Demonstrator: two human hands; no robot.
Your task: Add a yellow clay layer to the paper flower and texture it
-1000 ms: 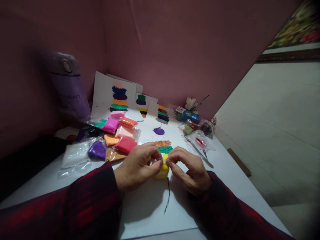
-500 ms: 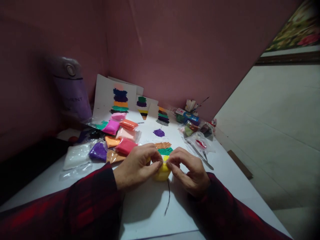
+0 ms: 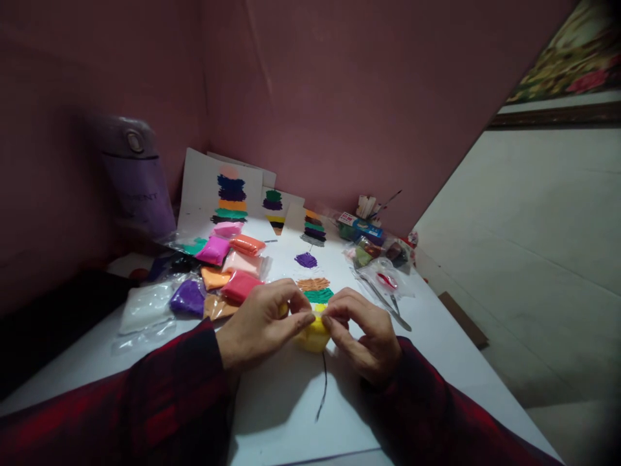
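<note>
With its lower half hidden behind my fingers, I pinch the yellow clay packet between left hand and right hand, both clamped on its top edge.

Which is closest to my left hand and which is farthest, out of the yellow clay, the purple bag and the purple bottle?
From the left hand:
1. Yellow clay, pinched at the fingertips, between both hands.
2. Purple bag, on the table to the left, a little beyond.
3. Purple bottle, far left, at the wall.
</note>
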